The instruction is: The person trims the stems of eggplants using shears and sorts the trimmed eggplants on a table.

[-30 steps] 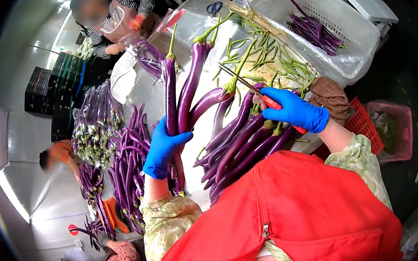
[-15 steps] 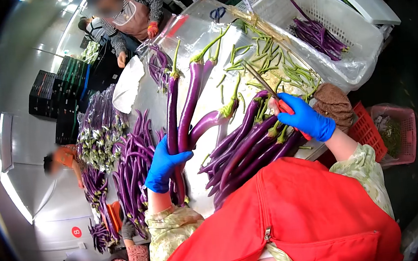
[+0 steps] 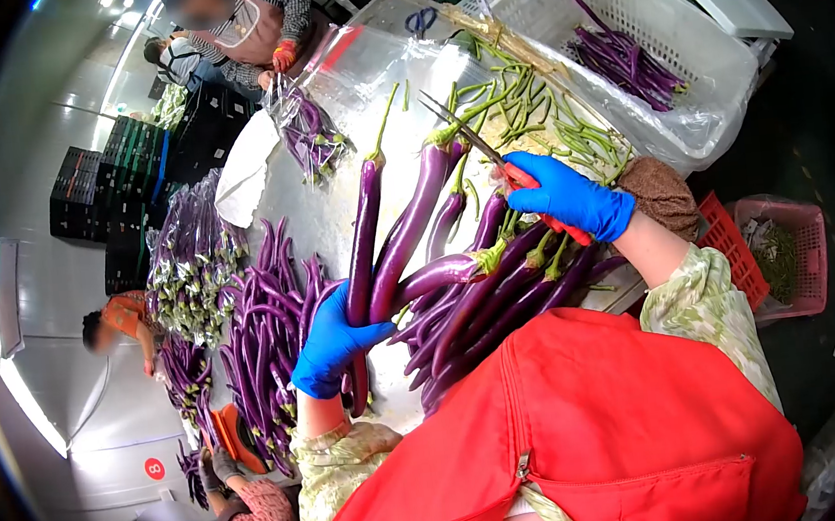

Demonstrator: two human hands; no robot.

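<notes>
My left hand (image 3: 333,343), in a blue glove, is wrapped round several long purple eggplants (image 3: 410,223) whose stem ends fan out up and to the right. In my blue-gloved right hand (image 3: 572,195) are red-handled scissors (image 3: 520,174), their blades apart near the long green stem of one held eggplant. One held eggplant, at the right of the bunch, has only a short stem. Below the scissors lies a pile of eggplants (image 3: 489,319). Cut green stems (image 3: 581,134) are scattered behind my right hand.
A white crate (image 3: 733,94) with eggplants stands back right, near a brown cloth (image 3: 660,195) and a pink basket (image 3: 809,258). More eggplants (image 3: 260,346) lie left, beside bagged ones (image 3: 192,267). Co-workers stand at the far and left sides; one handles a bagged bunch (image 3: 307,135).
The short-stemmed eggplant had a long stem before. My right hand and scissors have moved left to another stem. The far co-worker's hands have come to the bagged bunch.
</notes>
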